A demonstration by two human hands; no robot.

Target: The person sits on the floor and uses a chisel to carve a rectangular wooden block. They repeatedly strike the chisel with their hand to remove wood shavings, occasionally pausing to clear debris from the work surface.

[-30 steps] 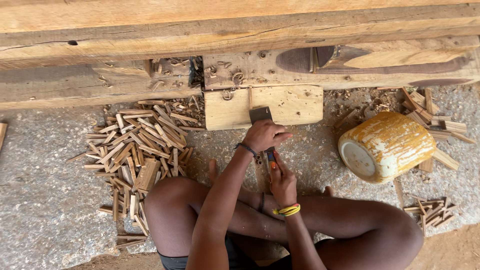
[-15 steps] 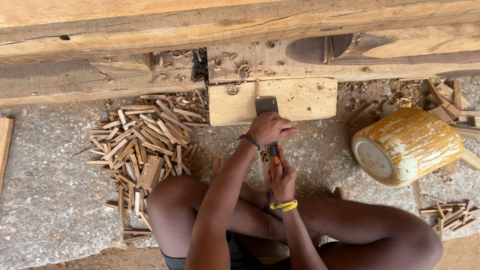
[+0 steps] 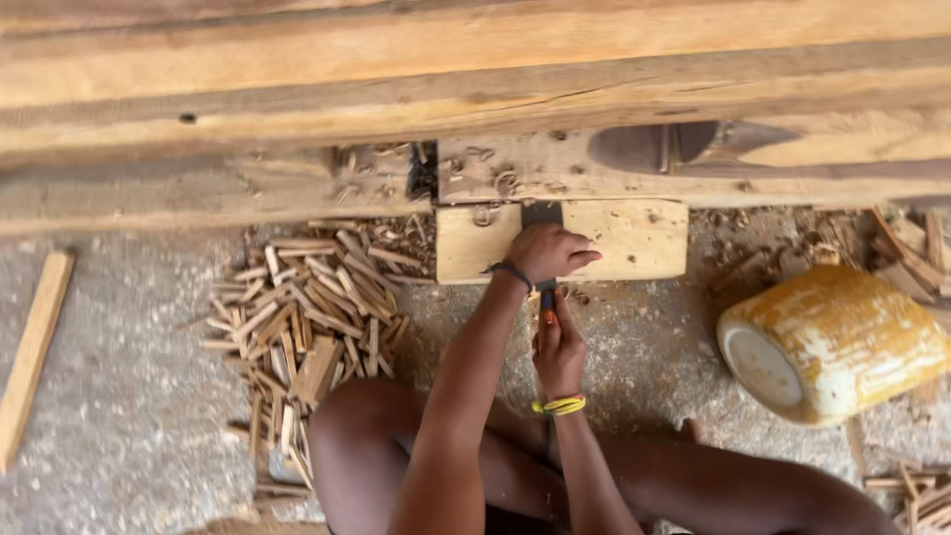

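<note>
Head view: left hand [image 3: 548, 252] clamps the stiff, heavy chisel [image 3: 542, 216]; right hand [image 3: 558, 342] grips its handle low.

Single head-worn camera, aimed steeply down over seated person's own arms and knees. Far edge of frame: stacked timber beams [image 3: 475, 89], running left to right. Middle distance: concrete floor [image 3: 119, 396], near edge cut by knees. Close range; both hands central. No second view, no overlap.
</note>
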